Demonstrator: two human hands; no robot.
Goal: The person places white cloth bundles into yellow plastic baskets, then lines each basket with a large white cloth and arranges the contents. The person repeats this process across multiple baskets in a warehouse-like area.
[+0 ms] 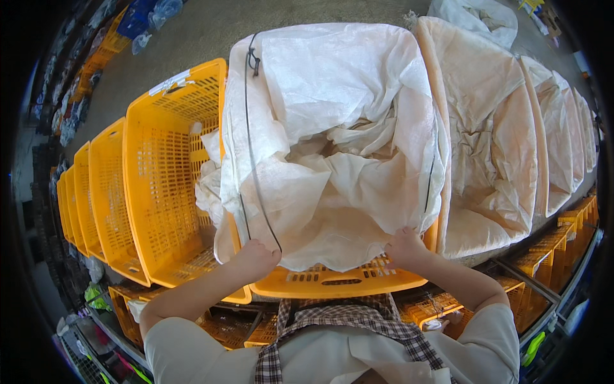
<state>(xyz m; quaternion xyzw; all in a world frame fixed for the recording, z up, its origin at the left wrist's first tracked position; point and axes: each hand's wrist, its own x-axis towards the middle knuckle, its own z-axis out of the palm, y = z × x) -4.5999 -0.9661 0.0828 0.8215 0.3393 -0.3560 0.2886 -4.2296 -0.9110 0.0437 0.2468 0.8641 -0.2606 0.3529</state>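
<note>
A large whitish sack liner point(332, 83) drapes inside and over the rim of a yellow plastic crate point(377, 281) right in front of me. Its far and side edges hang over the crate, while the near edge sags inside, baring the slotted near wall. My left hand point(259, 257), fingers closed, grips the liner at the near left corner, beside a dark cord point(251, 147) lying along that side. At the near right corner my right hand point(407, 248) is closed on the liner too. Folds hide the crate's bottom.
Unlined yellow crates point(169, 173) stand in a row to the left, with crumpled pale cloth point(210, 185) in the nearest one. Lined crates point(489, 141) continue on the right. Behind the row lies grey floor point(211, 32); yellow crates on metal racks point(524, 288) are close to my body.
</note>
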